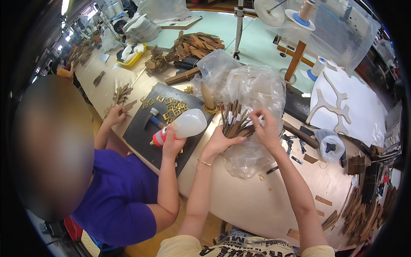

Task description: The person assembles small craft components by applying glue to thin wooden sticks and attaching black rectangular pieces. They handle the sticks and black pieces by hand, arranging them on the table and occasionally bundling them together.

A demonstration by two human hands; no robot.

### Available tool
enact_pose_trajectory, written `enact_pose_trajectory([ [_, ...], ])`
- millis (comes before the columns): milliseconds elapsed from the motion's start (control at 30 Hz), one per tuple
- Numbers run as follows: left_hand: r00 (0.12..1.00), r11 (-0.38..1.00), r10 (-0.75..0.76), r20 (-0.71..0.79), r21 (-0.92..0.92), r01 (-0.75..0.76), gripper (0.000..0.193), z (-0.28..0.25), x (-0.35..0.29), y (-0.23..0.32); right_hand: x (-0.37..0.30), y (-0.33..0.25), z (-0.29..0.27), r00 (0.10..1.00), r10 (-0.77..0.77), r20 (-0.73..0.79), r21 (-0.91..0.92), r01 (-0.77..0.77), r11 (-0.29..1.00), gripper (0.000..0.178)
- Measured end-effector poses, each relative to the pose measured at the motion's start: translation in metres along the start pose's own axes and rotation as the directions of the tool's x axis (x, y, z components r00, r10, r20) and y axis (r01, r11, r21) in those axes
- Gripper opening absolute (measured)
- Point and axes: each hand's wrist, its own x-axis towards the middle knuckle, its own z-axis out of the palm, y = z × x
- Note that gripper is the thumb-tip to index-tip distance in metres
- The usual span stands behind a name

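Observation:
My left hand [219, 142] is wrapped round the lower part of a bundle of thin brown leather strips [234, 125], which fan upward with white tags among them. At the bundle's right side my right hand [266, 128] is closed in a pinch by the strip ends; what lies between its fingertips is too small to make out. A crumpled clear plastic bag [261, 83] spreads behind and beneath both hands. Left of me, a co-worker's hand [173, 143] grips a white squeeze bottle [189, 123] with a red end, close to my left hand.
A black board [141, 138] bears gold buckles [174, 106] and a hammer [153, 119]. Brown leather pieces [199, 45] and a yellow tray [132, 55] lie farther back. White sheeting with a branching cut-out [332, 103] is at right, above more brown strips [361, 216]. Thread spools [305, 13] stand behind.

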Motion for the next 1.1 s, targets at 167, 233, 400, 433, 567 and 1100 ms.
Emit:
enact_pose_trajectory([
  [167,0.986,0.968,0.136,-0.092,0.225,-0.113,0.052,0.000,0.004,-0.005,0.013,-0.006,-0.014,0.986,-0.158,0.049,-0.226,0.165,0.960,0.014],
  [233,0.980,0.942,0.180,-0.085,0.303,-0.147,0.049,0.002,0.005,-0.008,0.013,-0.009,-0.017,0.969,-0.225,0.106,-0.179,0.241,0.954,0.016],
  [400,0.982,0.939,0.152,-0.109,0.325,-0.110,0.044,0.005,0.002,-0.005,0.012,-0.010,-0.018,0.901,-0.224,0.371,-0.103,0.279,0.955,0.019],
  [433,0.981,0.937,0.163,-0.105,0.329,-0.120,0.044,0.005,0.001,-0.004,0.013,-0.008,-0.018,0.901,-0.208,0.380,-0.088,0.259,0.962,0.018],
  [567,0.984,0.975,0.167,-0.053,0.157,-0.157,0.043,0.005,0.000,0.000,0.012,-0.004,-0.021,0.918,-0.101,0.382,0.032,0.096,0.995,0.013],
  [1100,0.953,0.908,0.172,-0.248,0.415,-0.055,0.042,0.007,0.002,-0.001,0.005,-0.009,-0.015,0.904,-0.389,0.177,-0.385,0.428,0.818,0.023],
])
